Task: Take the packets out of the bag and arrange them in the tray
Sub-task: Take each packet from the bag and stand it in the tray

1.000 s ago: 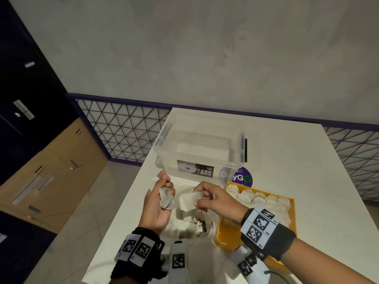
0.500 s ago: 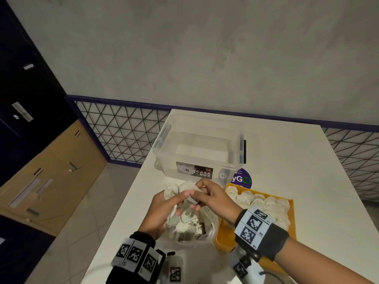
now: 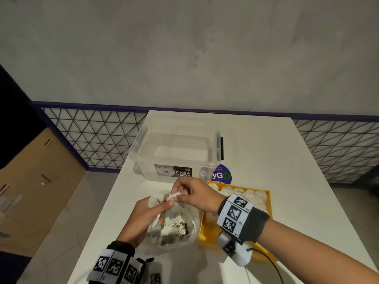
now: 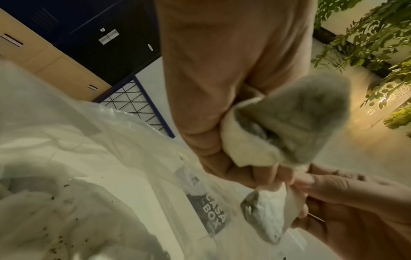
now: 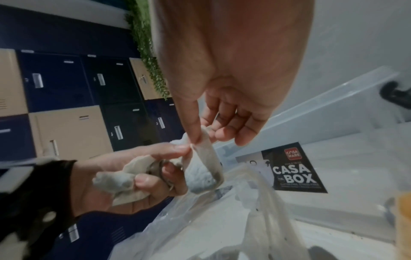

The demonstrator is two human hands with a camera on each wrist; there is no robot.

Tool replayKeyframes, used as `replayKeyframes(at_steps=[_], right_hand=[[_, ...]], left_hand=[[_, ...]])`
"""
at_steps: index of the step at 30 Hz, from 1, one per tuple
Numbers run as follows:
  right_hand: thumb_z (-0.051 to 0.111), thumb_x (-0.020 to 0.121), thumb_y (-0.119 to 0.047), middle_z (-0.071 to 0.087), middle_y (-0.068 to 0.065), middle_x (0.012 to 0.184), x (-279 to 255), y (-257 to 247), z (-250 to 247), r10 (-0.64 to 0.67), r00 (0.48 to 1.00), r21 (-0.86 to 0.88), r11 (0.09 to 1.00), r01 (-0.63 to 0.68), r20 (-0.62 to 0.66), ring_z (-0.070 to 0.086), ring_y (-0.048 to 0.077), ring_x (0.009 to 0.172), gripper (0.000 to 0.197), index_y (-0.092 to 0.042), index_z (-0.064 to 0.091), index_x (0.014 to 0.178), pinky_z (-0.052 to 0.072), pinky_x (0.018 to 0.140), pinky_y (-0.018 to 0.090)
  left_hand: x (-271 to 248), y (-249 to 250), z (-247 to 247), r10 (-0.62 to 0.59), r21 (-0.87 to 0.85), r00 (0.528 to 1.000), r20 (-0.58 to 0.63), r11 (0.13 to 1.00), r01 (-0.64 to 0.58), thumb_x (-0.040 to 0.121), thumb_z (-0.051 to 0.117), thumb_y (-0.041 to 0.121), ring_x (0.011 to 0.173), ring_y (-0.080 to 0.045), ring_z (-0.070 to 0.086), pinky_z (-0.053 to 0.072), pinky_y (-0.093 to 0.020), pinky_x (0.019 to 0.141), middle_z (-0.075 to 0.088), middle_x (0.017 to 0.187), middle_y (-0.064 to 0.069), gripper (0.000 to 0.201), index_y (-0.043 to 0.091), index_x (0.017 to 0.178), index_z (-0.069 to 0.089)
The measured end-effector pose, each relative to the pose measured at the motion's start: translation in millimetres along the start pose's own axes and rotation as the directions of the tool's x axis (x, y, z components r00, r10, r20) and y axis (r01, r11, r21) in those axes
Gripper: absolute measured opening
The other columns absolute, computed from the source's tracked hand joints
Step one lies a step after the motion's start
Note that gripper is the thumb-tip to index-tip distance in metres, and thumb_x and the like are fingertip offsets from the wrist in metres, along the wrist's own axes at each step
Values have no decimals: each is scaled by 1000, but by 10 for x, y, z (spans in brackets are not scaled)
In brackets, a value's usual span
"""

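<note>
Above the open clear plastic bag [image 3: 180,232], my left hand [image 3: 143,216] grips a crumpled bunch of small white packets [image 4: 300,119], curled fingers around them [image 5: 118,179]. My right hand [image 3: 194,195] pinches the top edge of one more white packet [image 5: 202,163] between thumb and forefinger, right against my left thumb. That packet [image 4: 266,212] hangs down over the bag's mouth. More packets and dark crumbs lie inside the bag [image 5: 222,219]. The yellow tray [image 3: 269,203] stands just right of the bag, with rows of white packets [image 3: 246,193] along its far side.
A clear lidless storage box [image 3: 176,152] labelled CASA BOX stands behind the bag on the white table [image 3: 276,160]. A purple round sticker [image 3: 222,176] lies beside it. The table's left edge drops to the floor, with lockers [image 3: 30,181] beyond. A black cable [image 3: 270,263] runs by my right wrist.
My right hand, holding a packet apart from the left a second ago, has come against the left hand. Both now hold packets together over the bag, slightly farther from me.
</note>
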State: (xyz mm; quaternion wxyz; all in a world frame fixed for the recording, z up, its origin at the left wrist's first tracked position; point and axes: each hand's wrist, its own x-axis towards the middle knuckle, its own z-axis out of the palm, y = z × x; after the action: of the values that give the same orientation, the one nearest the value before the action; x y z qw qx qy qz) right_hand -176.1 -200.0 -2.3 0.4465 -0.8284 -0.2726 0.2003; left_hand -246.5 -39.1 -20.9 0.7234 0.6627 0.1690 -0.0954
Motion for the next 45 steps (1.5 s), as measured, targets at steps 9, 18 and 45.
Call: replayKeyframes(at_steps=[9,18,45], right_hand=[[64,81,-2,51,-2,84,-325,235,-627,165,977,-21,985,-170,-132,43,6,65,25,-24,50,80,37,62,16],[59,83,-3,51,1,83,-903,845,-859,450,890,-325,832,-449,-77,46,13,72,21,-10,60,103,35,62,22],[57,89,-27,52,0,99,-573,228,-432,89,993,-381,917,-113,-81,47,18,97,21,-19,51,107,40,82,31]], left_hand=[[43,64,122,14,-113,997,-73,993,-22,87,63,19,46,-13,50,44,-21,38,59,68,-11,24,-5,88,66],[116,53,213,-17,-117,998,-54,993,11,91,52,43,46,-10,50,35,-21,36,59,66,-5,37,8,85,59],[123,114,422,-147,-79,988,-48,987,143,98,34,52,40,-9,39,24,-15,34,49,56,0,50,11,82,58]])
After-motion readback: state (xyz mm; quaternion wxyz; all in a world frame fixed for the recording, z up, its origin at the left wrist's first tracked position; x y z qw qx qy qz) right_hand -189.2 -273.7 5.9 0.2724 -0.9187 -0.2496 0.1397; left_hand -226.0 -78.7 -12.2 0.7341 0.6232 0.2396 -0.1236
